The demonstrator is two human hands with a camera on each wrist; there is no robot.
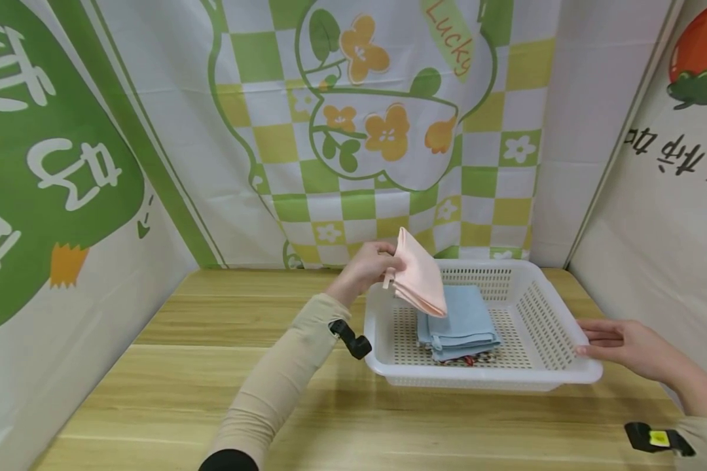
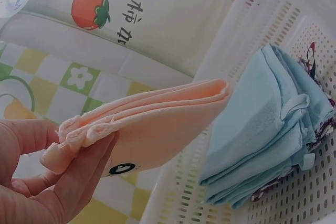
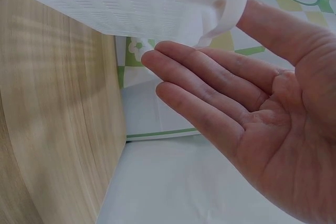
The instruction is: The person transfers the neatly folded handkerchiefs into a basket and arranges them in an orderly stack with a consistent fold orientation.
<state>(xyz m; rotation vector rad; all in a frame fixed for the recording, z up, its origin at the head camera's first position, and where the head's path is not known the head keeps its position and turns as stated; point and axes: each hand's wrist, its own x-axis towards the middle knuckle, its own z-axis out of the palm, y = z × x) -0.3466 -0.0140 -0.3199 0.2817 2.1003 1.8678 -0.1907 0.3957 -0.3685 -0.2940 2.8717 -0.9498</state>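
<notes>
My left hand [image 1: 368, 265] pinches a folded pink towel [image 1: 419, 275] by one corner, over the left side of a white plastic basket [image 1: 477, 375]. In the left wrist view the towel [image 2: 163, 124] shows its folded layers and a small dark mark, with thumb and fingers on either side of its edge. Folded blue towels [image 1: 462, 320] lie stacked inside the basket, on top of a dark patterned cloth [image 1: 468, 360] that is mostly hidden. At the basket's right end, my right hand [image 1: 636, 343] touches the rim, its fingers extended; the right wrist view shows its palm.
The basket stands on a wooden table [image 1: 212, 379] near the back edge. A printed curtain [image 1: 389, 216] with green and yellow checks hangs behind it, and printed cloth walls [image 1: 654, 229] close in both sides. Each forearm wears a black wrist mount [image 1: 350, 339].
</notes>
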